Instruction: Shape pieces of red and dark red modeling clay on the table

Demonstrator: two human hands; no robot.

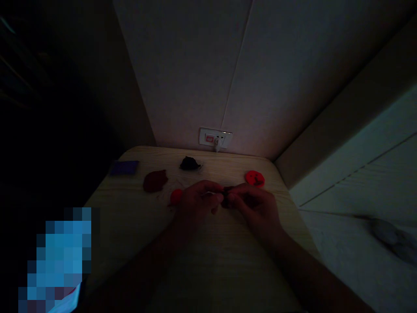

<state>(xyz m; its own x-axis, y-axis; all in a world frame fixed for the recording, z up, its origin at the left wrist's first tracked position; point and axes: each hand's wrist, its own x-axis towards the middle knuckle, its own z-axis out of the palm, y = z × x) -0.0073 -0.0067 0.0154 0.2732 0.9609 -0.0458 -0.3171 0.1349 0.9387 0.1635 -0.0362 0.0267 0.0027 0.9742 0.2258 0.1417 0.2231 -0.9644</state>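
Head view: fingers (215, 200) partly hide a dark lump (225, 201).

Tabletop (195, 265): pale yellowish, wood-grain lines. Packet (124, 168): purple. Flat lump (154, 181): dark red. Small lump (189, 163): black. Ball (176, 197): bright red. Disc (252, 177): bright red, dark markings. Held piece (225, 202): dark, hue unclear. Wall plate (225, 140): white, 1 pink-red switch (209, 138). Wall (185, 87): greyish, pinkish low down.

Gap btwn blk lump (189, 164) & red disc (253, 177)
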